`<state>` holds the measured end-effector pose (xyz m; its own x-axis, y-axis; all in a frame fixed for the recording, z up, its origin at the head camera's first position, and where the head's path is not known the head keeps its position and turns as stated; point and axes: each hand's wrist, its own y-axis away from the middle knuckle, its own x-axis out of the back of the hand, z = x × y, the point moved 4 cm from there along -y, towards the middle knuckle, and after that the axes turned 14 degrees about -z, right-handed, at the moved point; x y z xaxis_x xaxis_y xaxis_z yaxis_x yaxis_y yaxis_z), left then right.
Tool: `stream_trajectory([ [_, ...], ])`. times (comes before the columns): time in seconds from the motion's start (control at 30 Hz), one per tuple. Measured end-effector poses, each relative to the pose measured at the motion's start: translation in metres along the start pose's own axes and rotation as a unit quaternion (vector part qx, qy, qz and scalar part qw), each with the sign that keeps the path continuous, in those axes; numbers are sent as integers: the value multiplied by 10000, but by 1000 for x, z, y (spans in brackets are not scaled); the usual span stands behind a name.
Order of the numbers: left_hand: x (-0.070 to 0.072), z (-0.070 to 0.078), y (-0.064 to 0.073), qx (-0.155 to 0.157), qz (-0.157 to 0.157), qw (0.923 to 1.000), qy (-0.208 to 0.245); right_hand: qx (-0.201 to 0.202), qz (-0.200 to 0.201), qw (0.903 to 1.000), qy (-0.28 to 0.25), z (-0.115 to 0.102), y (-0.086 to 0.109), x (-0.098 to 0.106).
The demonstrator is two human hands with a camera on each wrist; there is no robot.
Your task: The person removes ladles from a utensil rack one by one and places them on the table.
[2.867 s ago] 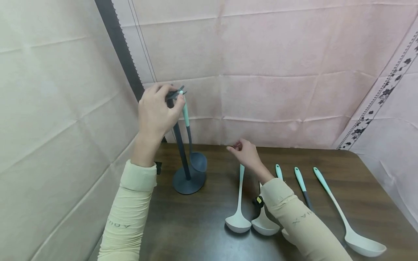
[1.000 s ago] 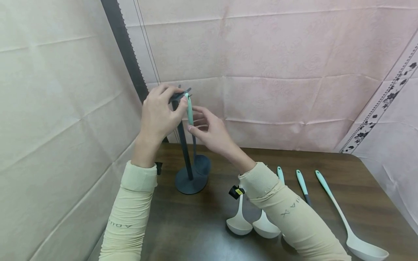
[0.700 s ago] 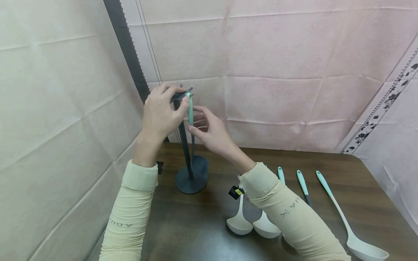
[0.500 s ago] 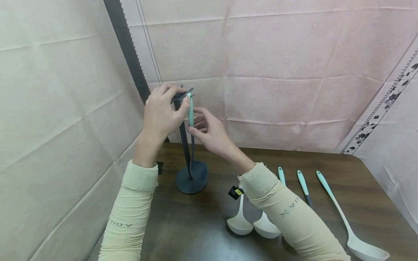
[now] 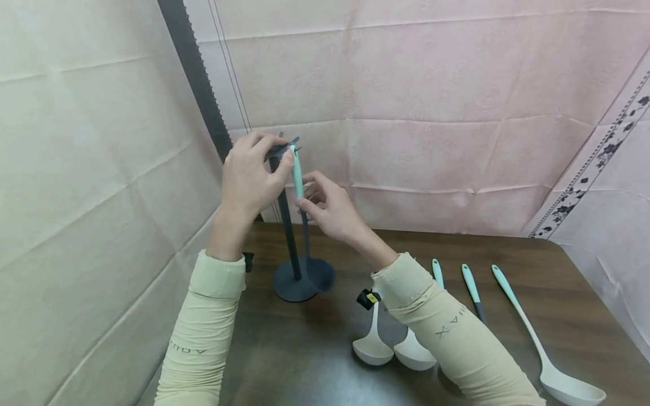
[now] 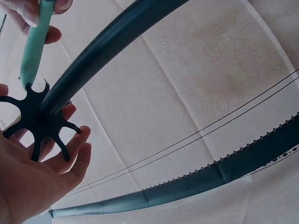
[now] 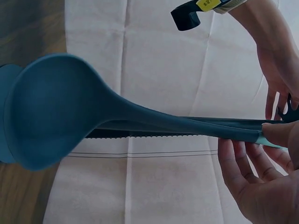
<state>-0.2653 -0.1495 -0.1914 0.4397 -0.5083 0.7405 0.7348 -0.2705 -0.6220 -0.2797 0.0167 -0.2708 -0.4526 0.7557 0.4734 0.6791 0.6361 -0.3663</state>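
My left hand (image 5: 251, 172) grips the hooked top of a dark utensil stand (image 5: 288, 231). In the left wrist view its fingers curl around the hook ring (image 6: 39, 114). A dark ladle (image 5: 321, 275) with a mint-green handle hangs at the stand's right side, the handle's top by my left thumb. Lower on that handle, where mint meets dark, my right hand (image 5: 330, 208) pinches it between thumb and fingers. The right wrist view has the ladle bowl (image 7: 53, 107) large, near the stand's base. Whether the handle's hole sits on a hook is hidden behind the thumb.
On the brown table (image 5: 284, 349) lie two pale ladles, a left one (image 5: 373, 349) and one beside it (image 5: 413, 352), partly under my right sleeve. Farther right are a mint-and-dark handle (image 5: 469, 285) and a long pale ladle (image 5: 569, 386). Cloth walls (image 5: 431, 141) stand behind and left.
My right hand has moved left from above the table to the hanging ladle's handle. The ladle's bowl turned behind the pole, then out to the front right. My left hand stayed on the stand.
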Motion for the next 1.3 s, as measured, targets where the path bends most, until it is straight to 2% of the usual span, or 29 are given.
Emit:
stream_trajectory([
  [0.17, 0, 1, 1, 91, -53, 9999, -28, -42, 17, 9999, 116, 3, 3, 2],
  [0.6, -2, 5, 0, -21, 59, 10000, 21, 115, 51, 9997, 228, 3, 10, 3],
  [1.0, -2, 7, 0, 45, 60, 10000, 9, 130, 182, 9991, 366, 4, 13, 5],
  [1.3, -2, 7, 0, 13, 84, 10000, -15, 47, 290, 9993, 217, -5, 17, 6],
])
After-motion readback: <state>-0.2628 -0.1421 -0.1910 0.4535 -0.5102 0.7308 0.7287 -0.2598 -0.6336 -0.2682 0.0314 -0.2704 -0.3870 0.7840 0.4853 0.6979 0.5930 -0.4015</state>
